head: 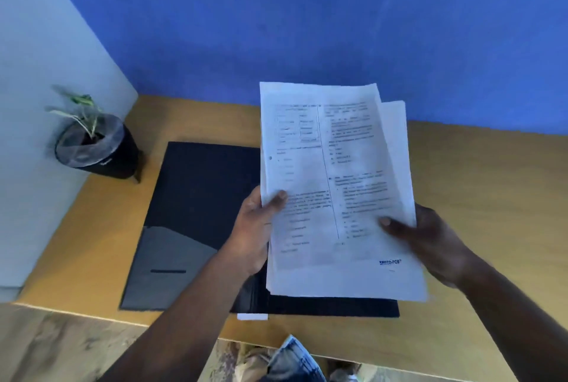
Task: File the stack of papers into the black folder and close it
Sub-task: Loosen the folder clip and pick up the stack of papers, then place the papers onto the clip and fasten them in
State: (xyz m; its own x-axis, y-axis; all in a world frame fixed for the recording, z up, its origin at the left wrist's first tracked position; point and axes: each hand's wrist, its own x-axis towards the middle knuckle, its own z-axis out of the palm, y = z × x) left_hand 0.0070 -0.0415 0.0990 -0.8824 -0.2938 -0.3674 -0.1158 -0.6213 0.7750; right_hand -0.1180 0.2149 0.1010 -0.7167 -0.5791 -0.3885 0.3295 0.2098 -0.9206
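I hold a stack of printed white papers (pixel 335 185) in the air above the desk, tilted up toward me. My left hand (pixel 255 231) grips its left edge, thumb on the top sheet. My right hand (pixel 430 240) grips the lower right edge, thumb on top too. The sheets are slightly fanned at the upper right. Below them the black folder (pixel 196 197) lies open and flat on the desk, with a grey inner pocket (pixel 166 262) on its left half. Its right half is mostly hidden behind the papers.
A wooden desk (pixel 491 197) stands against a blue wall. A small plant in a black pot (pixel 98 148) sits at the back left corner, beside the folder. The desk's front edge runs below the folder, with floor beneath it.
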